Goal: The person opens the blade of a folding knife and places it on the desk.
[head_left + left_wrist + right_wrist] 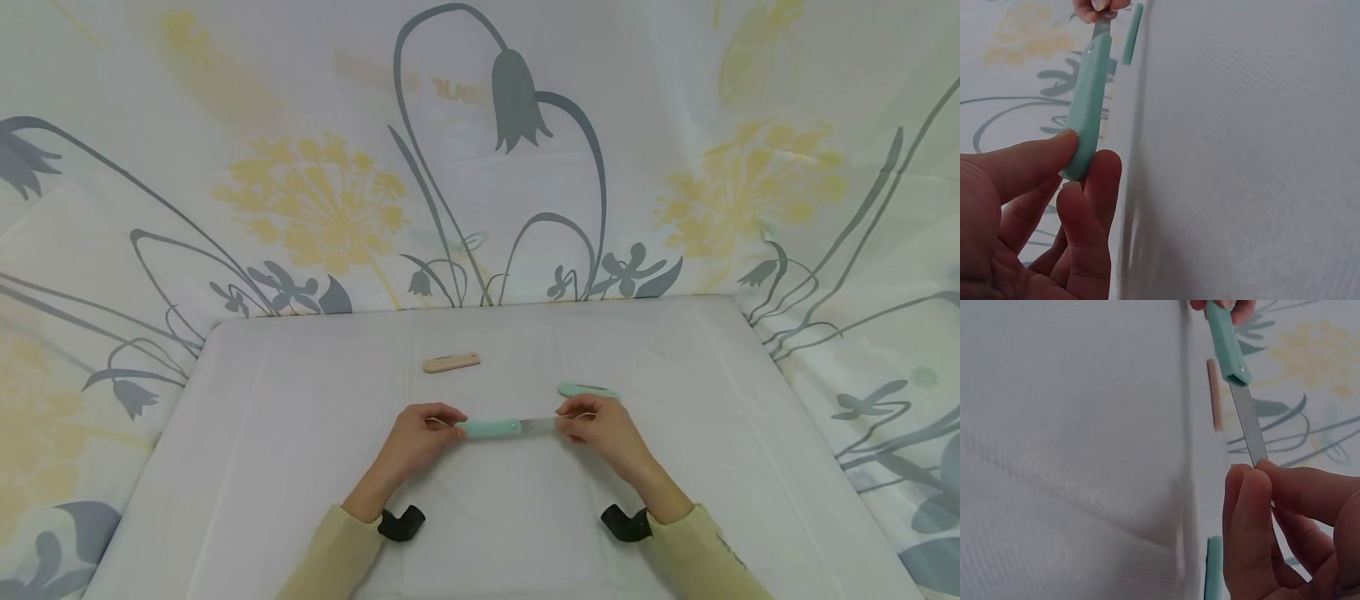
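Note:
A small folding tool with a mint-green handle [489, 428] and a thin metal blade [537, 424] is held level just above the white table. My left hand [444, 422] pinches the handle's [1088, 106] left end between thumb and fingers. My right hand [576, 423] pinches the far end of the blade [1250, 428] between thumb and forefinger. A second mint-green piece [588, 390] lies flat on the table just behind my right hand. It also shows in the left wrist view as a green strip [1132, 34].
A beige closed piece [451, 362] of similar shape lies further back at the table's middle. The white table [300, 467] is backed and flanked by a flowered curtain [517, 167]. Black wrist mounts [401, 523] sit at both sleeves.

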Demonstrator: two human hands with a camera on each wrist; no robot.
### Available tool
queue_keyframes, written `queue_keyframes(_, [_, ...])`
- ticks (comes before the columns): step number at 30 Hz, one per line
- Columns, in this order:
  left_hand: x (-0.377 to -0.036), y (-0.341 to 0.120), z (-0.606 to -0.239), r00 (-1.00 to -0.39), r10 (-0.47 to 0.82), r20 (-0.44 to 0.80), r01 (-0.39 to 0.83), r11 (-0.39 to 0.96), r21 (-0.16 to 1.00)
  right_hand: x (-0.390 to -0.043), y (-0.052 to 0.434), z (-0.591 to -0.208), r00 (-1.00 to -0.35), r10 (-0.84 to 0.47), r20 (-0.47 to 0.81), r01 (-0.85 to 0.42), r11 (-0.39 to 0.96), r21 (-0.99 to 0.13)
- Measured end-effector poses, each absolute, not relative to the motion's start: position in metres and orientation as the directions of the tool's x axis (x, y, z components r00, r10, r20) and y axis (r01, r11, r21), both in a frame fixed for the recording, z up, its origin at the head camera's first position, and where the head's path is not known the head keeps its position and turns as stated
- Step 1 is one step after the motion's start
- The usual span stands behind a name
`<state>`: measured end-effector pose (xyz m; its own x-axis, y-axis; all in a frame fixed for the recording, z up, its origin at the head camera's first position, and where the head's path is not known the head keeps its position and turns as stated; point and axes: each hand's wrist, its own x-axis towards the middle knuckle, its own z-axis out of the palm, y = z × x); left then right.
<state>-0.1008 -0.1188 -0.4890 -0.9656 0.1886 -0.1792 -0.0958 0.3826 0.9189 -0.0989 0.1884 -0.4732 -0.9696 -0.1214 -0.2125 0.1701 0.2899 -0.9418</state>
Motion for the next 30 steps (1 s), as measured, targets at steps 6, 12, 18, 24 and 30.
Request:
queue_keyframes(6, [-0.101,-0.118,-0.494,-0.970,0.199,-0.143,-0.028,0.487,0.873,-0.098,0.188,-0.479,-0.973,-0.126,-0.191,0.109,0.479,-0.871])
queue_keyframes(12, [-0.101,-0.115,-0.495,-0.975,0.201,-0.098,0.029,0.545,0.838,-0.099,0.186,-0.484,-0.982,-0.129,-0.137,0.033,0.598,-0.801])
queue_keyframes(18, [-0.101,-0.113,-0.494,-0.982,0.183,-0.055,0.068,0.604,0.794,-0.098,0.184,-0.486,-0.985,-0.124,-0.117,0.013,0.631,-0.776])
queue_keyframes(24, [-0.101,-0.112,-0.494,-0.985,0.169,-0.045,0.071,0.626,0.777,-0.098,0.182,-0.486,-0.986,-0.115,-0.118,0.013,0.658,-0.753])
queue_keyframes(30, [-0.100,-0.112,-0.495,-0.985,0.163,-0.047,0.068,0.629,0.774,-0.098,0.181,-0.485,-0.987,-0.108,-0.118,0.017,0.658,-0.753])
